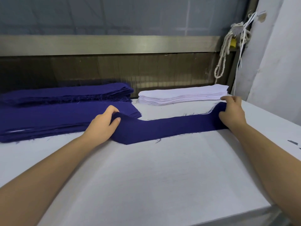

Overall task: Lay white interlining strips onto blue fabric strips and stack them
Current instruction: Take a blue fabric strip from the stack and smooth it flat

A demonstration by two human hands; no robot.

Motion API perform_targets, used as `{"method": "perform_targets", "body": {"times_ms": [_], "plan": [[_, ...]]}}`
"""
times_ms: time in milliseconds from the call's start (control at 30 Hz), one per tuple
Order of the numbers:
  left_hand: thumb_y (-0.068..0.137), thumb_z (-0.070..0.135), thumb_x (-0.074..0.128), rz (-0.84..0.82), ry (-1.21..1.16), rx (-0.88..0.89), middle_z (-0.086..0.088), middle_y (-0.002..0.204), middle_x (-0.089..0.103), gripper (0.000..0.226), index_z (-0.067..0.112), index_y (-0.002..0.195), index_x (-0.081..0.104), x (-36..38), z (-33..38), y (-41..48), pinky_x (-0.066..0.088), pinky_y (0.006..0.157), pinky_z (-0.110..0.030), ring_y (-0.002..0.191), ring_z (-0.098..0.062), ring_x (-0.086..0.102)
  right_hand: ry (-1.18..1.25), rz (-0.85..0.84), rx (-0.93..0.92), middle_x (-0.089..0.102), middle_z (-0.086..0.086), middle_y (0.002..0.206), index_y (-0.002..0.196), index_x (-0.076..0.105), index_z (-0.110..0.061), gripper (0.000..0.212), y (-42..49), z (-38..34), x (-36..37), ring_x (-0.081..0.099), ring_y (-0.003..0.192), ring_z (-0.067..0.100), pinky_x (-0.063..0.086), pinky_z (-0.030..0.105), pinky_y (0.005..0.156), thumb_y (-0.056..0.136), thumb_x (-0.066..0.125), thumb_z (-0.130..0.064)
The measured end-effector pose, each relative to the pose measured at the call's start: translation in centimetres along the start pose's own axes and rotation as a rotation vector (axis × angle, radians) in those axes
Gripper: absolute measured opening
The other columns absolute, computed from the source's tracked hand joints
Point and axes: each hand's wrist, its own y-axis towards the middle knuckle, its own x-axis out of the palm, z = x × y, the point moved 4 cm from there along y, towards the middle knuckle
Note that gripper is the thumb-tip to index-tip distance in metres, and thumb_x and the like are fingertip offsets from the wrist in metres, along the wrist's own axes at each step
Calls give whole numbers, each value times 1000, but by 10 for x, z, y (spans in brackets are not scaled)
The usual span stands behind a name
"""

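A long blue fabric strip (164, 127) stretches across the white table between my hands, with a thin white edge showing under its right end. My left hand (104, 123) pinches its left end, lifted over the near blue stack (48, 121). My right hand (232, 111) grips the strip's right end, fingers curled over it. A pile of white interlining strips (182, 95) lies just behind the strip, at the back right. A second stack of blue strips (68, 93) sits at the back left.
The white padded table (154, 176) spreads wide in front of the strip. A metal rail and dark panel (114, 70) run along the back. Knotted white cords (226, 49) hang at the back right beside a pale wall (276, 62).
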Motion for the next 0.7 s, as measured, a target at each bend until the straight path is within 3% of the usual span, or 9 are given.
{"method": "perform_targets", "body": {"times_ms": [67,133,200,300,400,500,633,700], "plan": [[96,17,49,-1,-51,-16,-14,90,63,16,23,106,39,1,1,0,50,71,-48,75,-30,60,-9,24,-25,24,7,147,136,41,-10,61,-1,-1,-1,53,99,42,41,41,82,80,43,13],[92,8,53,-14,-106,-39,-16,91,63,28,26,107,38,2,0,1,50,68,-42,69,-23,54,-8,34,-64,30,6,147,136,42,-12,63,-2,-3,0,51,107,39,41,42,86,79,41,16],[89,1,55,-15,-156,-49,-8,101,57,37,30,107,40,3,-3,2,43,67,-30,83,-15,46,33,37,-84,46,6,137,133,47,-13,66,-1,-4,1,49,114,33,40,40,91,77,37,17],[87,-6,53,50,-177,-1,11,110,51,37,30,97,50,-5,-2,4,37,75,-25,103,-10,42,93,58,-89,64,6,112,124,57,-13,64,-1,-7,2,53,103,27,41,33,83,74,33,18],[86,-11,48,117,-150,-13,13,93,58,43,30,77,58,-19,-6,10,40,62,-19,85,-11,53,185,97,-114,68,9,100,112,64,-8,55,-2,-15,4,55,98,24,39,25,81,76,31,18],[84,-15,42,159,-96,-62,5,89,64,52,29,70,64,-36,-18,14,48,58,-30,75,-15,57,303,114,-153,69,12,94,104,67,-3,48,-5,-30,5,56,91,16,37,18,82,77,33,18],[81,-16,43,241,6,-119,8,95,60,51,28,68,65,-64,-46,14,40,71,-26,88,-16,54,400,68,-230,66,7,87,97,66,-5,41,-9,-59,15,55,80,1,38,3,74,78,38,17],[83,-14,44,269,56,-156,3,100,63,47,26,69,64,-76,-61,16,39,74,-28,94,-20,54,440,35,-253,65,5,87,96,66,-6,40,-11,-75,25,56,84,7,38,0,73,78,39,17]]}}
